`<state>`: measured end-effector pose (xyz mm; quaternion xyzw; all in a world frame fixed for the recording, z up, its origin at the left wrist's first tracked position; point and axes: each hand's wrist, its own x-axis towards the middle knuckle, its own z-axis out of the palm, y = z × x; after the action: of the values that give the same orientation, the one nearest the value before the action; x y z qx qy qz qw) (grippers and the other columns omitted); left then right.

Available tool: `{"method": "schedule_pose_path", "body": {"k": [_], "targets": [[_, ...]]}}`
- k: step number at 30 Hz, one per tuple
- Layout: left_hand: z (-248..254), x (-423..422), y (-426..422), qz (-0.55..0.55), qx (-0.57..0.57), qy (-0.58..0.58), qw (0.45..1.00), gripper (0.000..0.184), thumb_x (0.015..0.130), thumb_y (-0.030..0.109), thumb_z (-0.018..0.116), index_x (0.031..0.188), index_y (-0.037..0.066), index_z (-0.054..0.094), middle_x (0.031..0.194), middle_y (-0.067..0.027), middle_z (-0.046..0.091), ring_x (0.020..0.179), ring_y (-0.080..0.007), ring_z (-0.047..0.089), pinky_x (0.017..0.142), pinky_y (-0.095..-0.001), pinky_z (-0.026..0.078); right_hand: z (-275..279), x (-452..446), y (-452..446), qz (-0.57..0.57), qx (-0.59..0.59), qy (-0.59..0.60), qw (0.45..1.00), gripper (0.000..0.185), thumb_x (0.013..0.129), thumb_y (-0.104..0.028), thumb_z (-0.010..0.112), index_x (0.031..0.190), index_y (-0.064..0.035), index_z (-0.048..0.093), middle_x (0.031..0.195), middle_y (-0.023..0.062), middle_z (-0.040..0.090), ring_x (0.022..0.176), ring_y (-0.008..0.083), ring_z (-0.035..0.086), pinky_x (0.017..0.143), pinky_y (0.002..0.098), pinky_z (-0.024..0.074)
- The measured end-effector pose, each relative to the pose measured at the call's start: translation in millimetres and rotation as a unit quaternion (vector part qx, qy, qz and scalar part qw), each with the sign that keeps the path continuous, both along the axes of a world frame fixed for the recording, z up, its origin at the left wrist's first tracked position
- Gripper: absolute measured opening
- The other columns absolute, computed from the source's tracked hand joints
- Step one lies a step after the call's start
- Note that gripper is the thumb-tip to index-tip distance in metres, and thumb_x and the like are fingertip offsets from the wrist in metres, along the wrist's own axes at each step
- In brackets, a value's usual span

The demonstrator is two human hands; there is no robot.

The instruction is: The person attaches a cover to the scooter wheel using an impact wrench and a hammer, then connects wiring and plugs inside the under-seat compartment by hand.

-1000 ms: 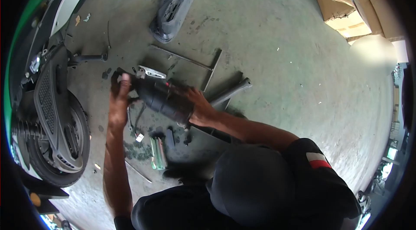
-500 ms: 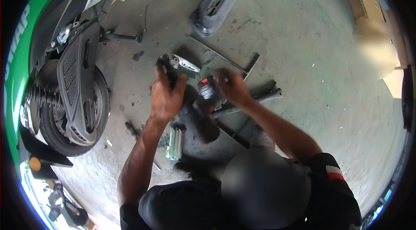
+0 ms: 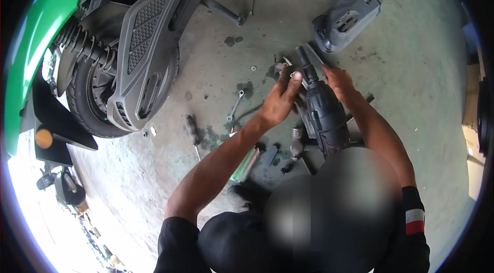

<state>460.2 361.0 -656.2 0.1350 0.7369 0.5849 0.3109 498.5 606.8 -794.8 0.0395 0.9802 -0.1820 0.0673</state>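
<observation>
got a scooter wheel [image 3: 86, 110] at far left, then a screwdriver [image 3: 191, 128] and a small wrench [image 3: 236, 105] loose on the floor [image 3: 149, 162], easy to skid on with a careless step. next, got the left hand [image 3: 280, 101] part-curled by the nose of a black power tool [image 3: 328, 113], between both hands; can't tell if actually gripping. might nip the thumb [image 3: 296, 78] if triggered by accident. farther right, see the right hand [image 3: 340, 84] curled beside the tool, can't tell around what. with slack fingers, could drop it short of the grey cover [image 3: 355, 23].
</observation>
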Motion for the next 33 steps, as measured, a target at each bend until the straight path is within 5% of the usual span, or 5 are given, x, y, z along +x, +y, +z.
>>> {"method": "schedule_pose_path", "body": {"k": [4, 18, 23, 27, 33], "targets": [[-119.4, -51.1, -39.3, 0.034, -0.198, 0.226, 0.953, 0.03, 0.089, 0.029, 0.066, 0.106, 0.006, 0.06, 0.09, -0.0156, 0.071, 0.082, -0.0358, 0.069, 0.068, -0.0451, 0.054, 7.2, -2.0, -5.0, -0.044, 0.024, -0.061, 0.997, 0.029, 0.088, -0.011, 0.055, 0.117, -0.0081, 0.052, 0.097, 0.0205, 0.067, 0.09, 0.044, 0.064, 0.078, 0.0519, 0.052], [-135.0, -108.8, -64.0, -0.004, -0.427, 0.294, 0.855, 0.026, 0.088, 0.016, 0.063, 0.111, 0.006, 0.059, 0.114, -0.0199, 0.061, 0.1, -0.0431, 0.063, 0.084, -0.0497, 0.052, -11.6, 25.5, 18.3, -0.165, -0.098, -0.045, 0.98, 0.025, 0.09, -0.021, 0.059, 0.104, -0.0018, 0.055, 0.088, 0.0222, 0.068, 0.078, 0.0412, 0.066, 0.071, 0.0489, 0.0518], [-90.1, -82.5, -69.7, 0.129, -0.174, 0.166, 0.962, 0.025, 0.088, 0.019, 0.069, 0.102, -0.002, 0.067, 0.083, -0.014, 0.069, 0.074, -0.0273, 0.067, 0.067, -0.0391, 0.052, 146.2, -3.1, -23.3, -0.242, -0.426, 0.216, 0.845, 0.016, 0.093, -0.023, 0.063, 0.096, -0.0081, 0.06, 0.078, -0.0009, 0.058, 0.067, 0.0081, 0.051, 0.061, 0.0246, 0.0409], [-16.2, -55.4, -55.4, 0.167, 0.135, 0.02, 0.977, 0.016, 0.089, 0.009, 0.068, 0.099, -0.003, 0.067, 0.078, -0.007, 0.067, 0.063, -0.0109, 0.059, 0.059, -0.0251, 0.048, 229.2, 3.5, -68.5, -0.131, -0.467, 0.181, 0.855, 0.017, 0.093, -0.019, 0.064, 0.102, -0.0064, 0.059, 0.086, 0.0015, 0.06, 0.073, 0.0077, 0.054, 0.066, 0.0226, 0.0423], [56.8, -14.2, -45.7, 0.135, 0.192, 0.043, 0.971, 0.011, 0.09, 0.005, 0.066, 0.096, -0.004, 0.066, 0.076, -0.0011, 0.064, 0.065, -0.0049, 0.054, 0.057, -0.0224, 0.044, 235.9, 16.6, -130.9, -0.007, -0.448, 0.128, 0.885, 0.011, 0.092, -0.003, 0.061, 0.103, -0.0012, 0.059, 0.093, 0.0026, 0.064, 0.084, 0.0091, 0.06, 0.077, 0.0248, 0.0475]]}}
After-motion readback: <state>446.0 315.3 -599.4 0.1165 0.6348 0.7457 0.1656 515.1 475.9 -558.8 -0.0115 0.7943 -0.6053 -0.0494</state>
